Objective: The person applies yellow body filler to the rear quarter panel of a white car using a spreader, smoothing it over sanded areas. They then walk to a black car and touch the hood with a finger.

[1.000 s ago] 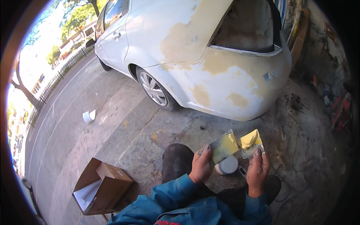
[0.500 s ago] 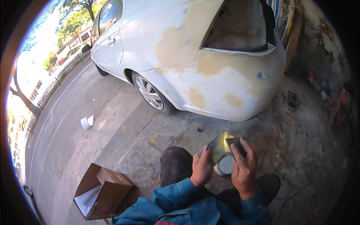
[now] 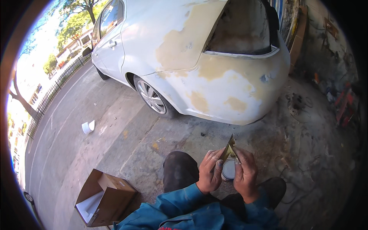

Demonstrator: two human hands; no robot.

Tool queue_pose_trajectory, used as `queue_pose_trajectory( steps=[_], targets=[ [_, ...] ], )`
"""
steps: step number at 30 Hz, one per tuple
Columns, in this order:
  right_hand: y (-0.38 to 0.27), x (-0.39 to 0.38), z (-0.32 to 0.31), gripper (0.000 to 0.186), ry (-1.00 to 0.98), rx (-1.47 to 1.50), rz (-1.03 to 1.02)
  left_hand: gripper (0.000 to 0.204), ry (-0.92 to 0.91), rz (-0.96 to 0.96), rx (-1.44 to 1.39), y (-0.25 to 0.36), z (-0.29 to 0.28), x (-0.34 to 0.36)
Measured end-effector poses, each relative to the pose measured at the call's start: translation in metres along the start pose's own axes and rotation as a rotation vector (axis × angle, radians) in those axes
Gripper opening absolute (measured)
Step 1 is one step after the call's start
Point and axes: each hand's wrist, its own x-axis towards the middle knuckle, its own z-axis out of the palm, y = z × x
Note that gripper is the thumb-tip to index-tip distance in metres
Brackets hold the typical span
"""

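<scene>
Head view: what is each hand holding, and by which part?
The left hand holds one thin plate by its lower part; the right hand holds another thin plate, also by its lower part.

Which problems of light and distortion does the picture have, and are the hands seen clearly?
Head view: the sky is washed out, the fence curves near the rim, and the right-hand wall lies dim; also in the head view, the left hand and right hand are readable, but the flat pieces they hold show little detail.
</scene>
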Motion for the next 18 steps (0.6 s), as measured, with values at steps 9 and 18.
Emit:
queue_pose_trajectory(
  steps=[9,18],
  targets=[
    [0.011,-0.024,-0.005,0.039,-0.147,0.15,0.05,0.049,0.236,-0.404,-0.427,-0.011,-0.002,0.0],
    [0.011,-0.019,0.008,0.041,0.219,0.447,0.405,0.051,0.25,-0.852,-1.184,-0.014,0.012,-0.019]
  ],
)
